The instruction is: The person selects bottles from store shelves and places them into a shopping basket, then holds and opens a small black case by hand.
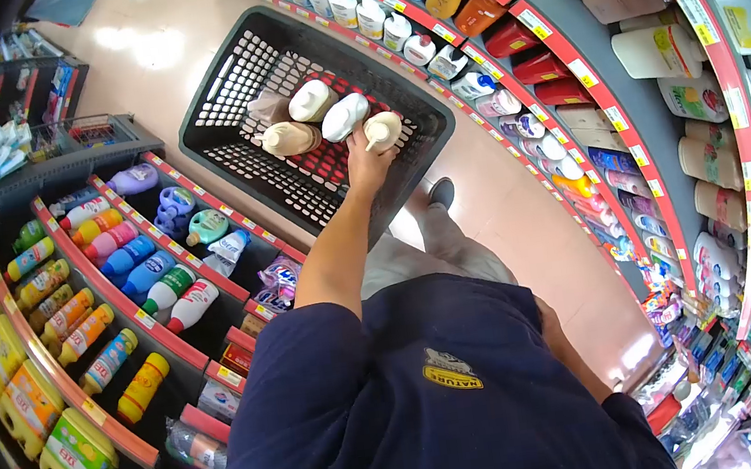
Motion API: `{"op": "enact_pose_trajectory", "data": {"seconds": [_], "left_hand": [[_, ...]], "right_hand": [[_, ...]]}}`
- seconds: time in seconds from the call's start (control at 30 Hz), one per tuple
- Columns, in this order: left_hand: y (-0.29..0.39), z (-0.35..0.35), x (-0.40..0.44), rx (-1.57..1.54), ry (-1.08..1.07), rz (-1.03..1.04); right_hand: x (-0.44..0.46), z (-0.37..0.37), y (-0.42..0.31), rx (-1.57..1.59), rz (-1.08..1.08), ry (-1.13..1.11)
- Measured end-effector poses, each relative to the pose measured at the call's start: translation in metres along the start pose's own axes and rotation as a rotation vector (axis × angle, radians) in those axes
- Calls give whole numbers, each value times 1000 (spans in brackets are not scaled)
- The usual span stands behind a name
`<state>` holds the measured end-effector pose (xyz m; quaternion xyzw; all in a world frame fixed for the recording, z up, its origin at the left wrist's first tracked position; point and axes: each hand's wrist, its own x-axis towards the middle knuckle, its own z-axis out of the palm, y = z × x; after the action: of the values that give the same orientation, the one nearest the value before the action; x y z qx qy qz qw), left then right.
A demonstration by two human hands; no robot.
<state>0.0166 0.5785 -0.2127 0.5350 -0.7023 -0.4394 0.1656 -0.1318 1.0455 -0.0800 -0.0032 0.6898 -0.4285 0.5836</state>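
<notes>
My left hand (371,158) reaches down into a black shopping basket (241,171), its fingers closed round a cream pump bottle (381,129). Right beside those fingers is a white bottle (345,117). Further into the basket stand another white bottle (312,101), a beige pump bottle (287,139) and a pale, partly see-through item (267,107) I cannot make out. Down by my hip on the right, my right hand (547,315) is mostly tucked behind my dark shirt, so its fingers are hidden.
Shelves on the left hold rows of detergent and cleaner bottles (130,255). On the right, a tall shelf carries lotion and shampoo bottles (658,50), close along the basket's side. Tiled floor (536,243) shows around my shoe (442,192). A low display rack (91,133) stands behind the left shelf.
</notes>
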Motion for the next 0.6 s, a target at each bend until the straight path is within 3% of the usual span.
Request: {"op": "enact_pose_trajectory", "data": {"seconds": [0.17,0.27,0.37,0.4,0.5,0.6], "left_hand": [[6,-1,-28,94,41,-116],[18,-15,-53,158,-15,-129],[6,-20,-71,207,-48,-61],[4,-24,-77,230,-69,-28],[18,-43,-88,208,-163,-13],[27,-57,-97,243,-212,51]], "right_hand": [[30,5,15,-642,126,200],[57,-8,42,-808,-200,-68],[78,0,70,143,-68,-44],[68,19,37,300,63,4],[89,38,59,585,118,0],[122,62,83,308,90,-94]]}}
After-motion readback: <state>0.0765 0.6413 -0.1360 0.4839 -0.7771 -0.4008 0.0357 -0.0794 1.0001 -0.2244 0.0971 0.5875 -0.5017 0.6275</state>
